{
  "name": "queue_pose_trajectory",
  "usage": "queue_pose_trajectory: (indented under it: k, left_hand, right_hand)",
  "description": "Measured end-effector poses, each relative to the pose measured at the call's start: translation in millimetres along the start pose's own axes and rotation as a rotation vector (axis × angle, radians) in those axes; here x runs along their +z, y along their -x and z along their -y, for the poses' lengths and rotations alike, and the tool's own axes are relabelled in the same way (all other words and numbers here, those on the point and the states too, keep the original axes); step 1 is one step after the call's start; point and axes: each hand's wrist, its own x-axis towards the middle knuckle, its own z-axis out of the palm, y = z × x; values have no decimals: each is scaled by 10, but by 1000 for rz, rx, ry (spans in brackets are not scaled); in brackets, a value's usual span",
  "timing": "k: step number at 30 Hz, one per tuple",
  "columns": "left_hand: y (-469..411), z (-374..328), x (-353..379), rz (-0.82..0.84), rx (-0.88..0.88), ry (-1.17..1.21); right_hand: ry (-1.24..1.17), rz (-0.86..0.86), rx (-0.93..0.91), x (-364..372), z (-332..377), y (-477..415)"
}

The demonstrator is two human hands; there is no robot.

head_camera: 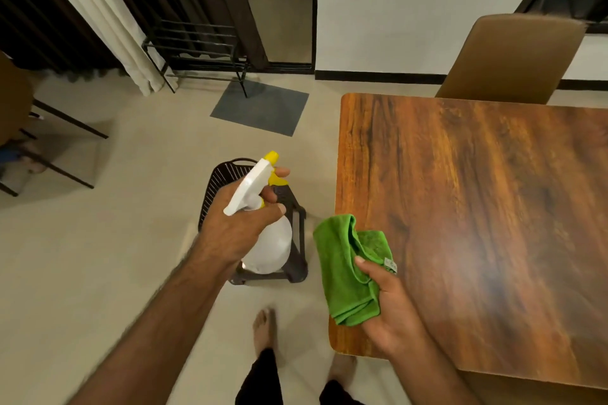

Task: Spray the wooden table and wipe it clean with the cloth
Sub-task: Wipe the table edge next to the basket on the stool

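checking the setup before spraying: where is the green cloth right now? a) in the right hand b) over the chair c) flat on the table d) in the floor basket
a: the right hand grips the green cloth by the wooden table's edge; the left hand holds the spray bottle.

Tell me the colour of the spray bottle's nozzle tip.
Yellow nozzle tip, clearest in head view.

Table top: open run to the right & far.
Wood table [477, 207] surface is open from near-left corner to far edge; tan chair [513, 59] stands at far side. Dark perforated basket [217, 187] on floor just left of table, floor gap between; metal rack [194, 52] well off, far left.
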Motion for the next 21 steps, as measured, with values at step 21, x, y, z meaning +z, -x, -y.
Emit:
queue_pose_trajectory:
  k: [21]
  left_hand:
    - [-2561, 2763, -927, 431, -186, -88]
  right_hand:
    - [-54, -277, -52, 876, -825, -1733]
